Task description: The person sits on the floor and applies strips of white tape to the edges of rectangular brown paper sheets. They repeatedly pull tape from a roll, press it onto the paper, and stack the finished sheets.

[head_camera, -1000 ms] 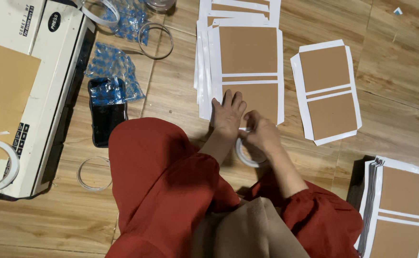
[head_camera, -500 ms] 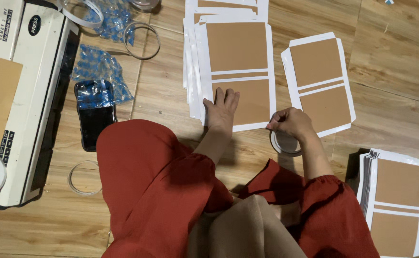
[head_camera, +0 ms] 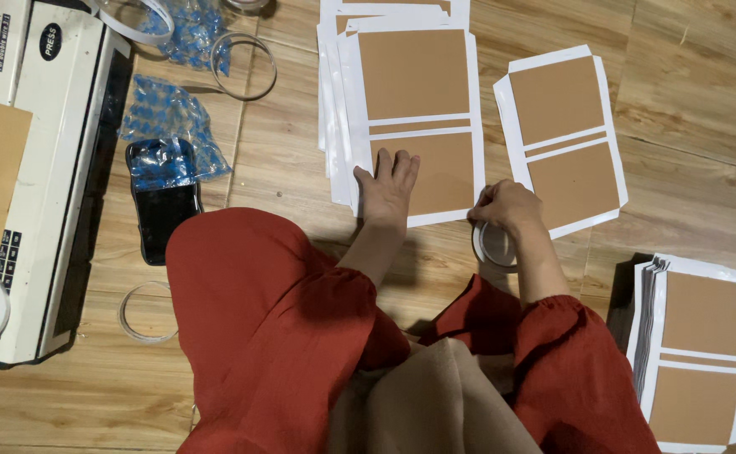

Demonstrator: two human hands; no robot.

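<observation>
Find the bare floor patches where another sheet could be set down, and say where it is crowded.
Bare floor lies right of the single sheet, above the right-hand stack. Crowded: the left hand on the middle stack, the right hand on the tape roll.

— Room around the left hand?

— Little ahead: flat on the stack of brown-and-white sheets, more sheets beyond. To its left, bare wooden floor up to the black phone and blue plastic bags.

— And by the right hand?

— Tape roll under it, single sheet just ahead. Further right, open floor, then another pile of sheets near the right sleeve.

— Far left?

— Blocked by the white machine; empty tape ring beside it.
</observation>
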